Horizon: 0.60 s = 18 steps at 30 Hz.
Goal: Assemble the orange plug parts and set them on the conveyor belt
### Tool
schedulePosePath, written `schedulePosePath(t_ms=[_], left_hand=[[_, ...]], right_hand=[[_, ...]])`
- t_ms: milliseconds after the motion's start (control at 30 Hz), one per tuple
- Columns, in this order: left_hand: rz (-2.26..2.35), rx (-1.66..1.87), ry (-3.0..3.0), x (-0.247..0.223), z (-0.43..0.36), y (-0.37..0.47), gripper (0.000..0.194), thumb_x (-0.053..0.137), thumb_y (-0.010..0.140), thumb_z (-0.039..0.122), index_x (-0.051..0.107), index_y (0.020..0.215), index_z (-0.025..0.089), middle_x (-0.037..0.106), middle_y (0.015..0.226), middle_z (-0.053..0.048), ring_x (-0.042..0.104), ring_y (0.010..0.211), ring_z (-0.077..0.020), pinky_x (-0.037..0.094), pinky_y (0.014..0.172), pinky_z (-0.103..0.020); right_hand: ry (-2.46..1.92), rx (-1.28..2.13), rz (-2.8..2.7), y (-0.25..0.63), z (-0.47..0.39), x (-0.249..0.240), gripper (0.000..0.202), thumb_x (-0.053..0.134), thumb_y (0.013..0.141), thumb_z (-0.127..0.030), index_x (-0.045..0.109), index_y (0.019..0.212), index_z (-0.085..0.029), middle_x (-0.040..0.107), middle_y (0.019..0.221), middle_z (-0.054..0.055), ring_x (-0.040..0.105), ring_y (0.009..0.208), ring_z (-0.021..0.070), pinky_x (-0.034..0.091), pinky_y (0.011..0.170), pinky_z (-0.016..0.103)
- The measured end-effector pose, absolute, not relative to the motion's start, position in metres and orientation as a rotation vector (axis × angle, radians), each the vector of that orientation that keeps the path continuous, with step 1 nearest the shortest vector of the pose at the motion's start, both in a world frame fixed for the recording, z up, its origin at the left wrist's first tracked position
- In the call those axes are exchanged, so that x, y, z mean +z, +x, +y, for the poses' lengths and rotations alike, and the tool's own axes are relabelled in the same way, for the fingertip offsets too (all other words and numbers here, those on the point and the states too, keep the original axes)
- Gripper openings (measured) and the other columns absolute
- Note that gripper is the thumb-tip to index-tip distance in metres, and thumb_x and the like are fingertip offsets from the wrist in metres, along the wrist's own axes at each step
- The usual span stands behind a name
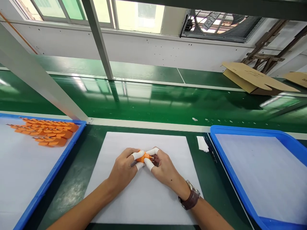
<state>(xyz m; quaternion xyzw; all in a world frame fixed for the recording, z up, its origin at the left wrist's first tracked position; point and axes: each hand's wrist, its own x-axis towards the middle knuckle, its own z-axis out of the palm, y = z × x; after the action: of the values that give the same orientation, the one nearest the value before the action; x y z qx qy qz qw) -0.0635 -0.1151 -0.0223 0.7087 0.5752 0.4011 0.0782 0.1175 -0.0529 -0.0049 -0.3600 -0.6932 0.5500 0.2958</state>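
Note:
Between my two hands is a small orange plug, with thin metal pins pointing right. My left hand pinches its left side between thumb and forefinger. My right hand grips the other side near the pins, its fingertips partly covering them. White finger covers sit on the thumbs and forefingers of both hands. Beneath the hands lies a white sheet on the dark green bench. Several similar orange pieces are lined up in rows inside the left blue tray.
On the right stands another blue tray lined with white paper. A scrap of white paper and a dark pen-like object lie beside it. Metal posts rise behind the bench. Farther back is an open cardboard box.

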Motion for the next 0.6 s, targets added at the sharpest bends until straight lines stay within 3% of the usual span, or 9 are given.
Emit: schedulePosePath(t_ms=[167,333,500,600], left_hand=[[1.713,1.194,2.166,-0.020,-0.113,-0.064,0.030,0.068,0.086,0.014,0.066,0.113,0.026,0.070,0.105,-0.006,0.071,0.091,-0.0211,0.062,0.074,-0.034],[1.672,1.187,2.186,-0.019,-0.114,-0.066,0.030,0.065,0.088,0.013,0.064,0.115,0.025,0.069,0.111,-0.007,0.070,0.097,-0.0213,0.062,0.079,-0.035],[1.666,1.162,2.081,-0.015,-0.116,-0.064,0.037,0.066,0.087,0.014,0.061,0.121,0.026,0.068,0.114,-0.008,0.068,0.100,-0.0219,0.062,0.081,-0.037],[1.640,1.172,1.944,-0.010,-0.116,-0.063,0.038,0.066,0.087,0.015,0.060,0.123,0.027,0.066,0.120,-0.008,0.068,0.104,-0.0219,0.062,0.087,-0.038]], right_hand=[[-0.952,1.633,-1.786,0.118,-0.047,-0.005,0.011,0.061,0.089,-0.027,0.062,0.097,-0.020,0.071,0.091,0.003,0.067,0.077,0.0175,0.055,0.065,0.030],[-0.972,1.578,-1.748,0.117,-0.049,-0.010,0.013,0.065,0.087,-0.028,0.062,0.097,-0.020,0.072,0.093,0.004,0.068,0.077,0.0177,0.054,0.064,0.029],[-0.968,1.619,-1.693,0.117,-0.049,-0.010,0.020,0.053,0.097,-0.035,0.064,0.090,-0.020,0.067,0.073,0.001,0.063,0.063,0.0153,0.053,0.058,0.028],[-0.910,1.635,-1.659,0.118,-0.048,-0.007,0.031,0.046,0.101,-0.040,0.066,0.091,-0.019,0.065,0.072,0.001,0.062,0.062,0.0147,0.053,0.060,0.029]])
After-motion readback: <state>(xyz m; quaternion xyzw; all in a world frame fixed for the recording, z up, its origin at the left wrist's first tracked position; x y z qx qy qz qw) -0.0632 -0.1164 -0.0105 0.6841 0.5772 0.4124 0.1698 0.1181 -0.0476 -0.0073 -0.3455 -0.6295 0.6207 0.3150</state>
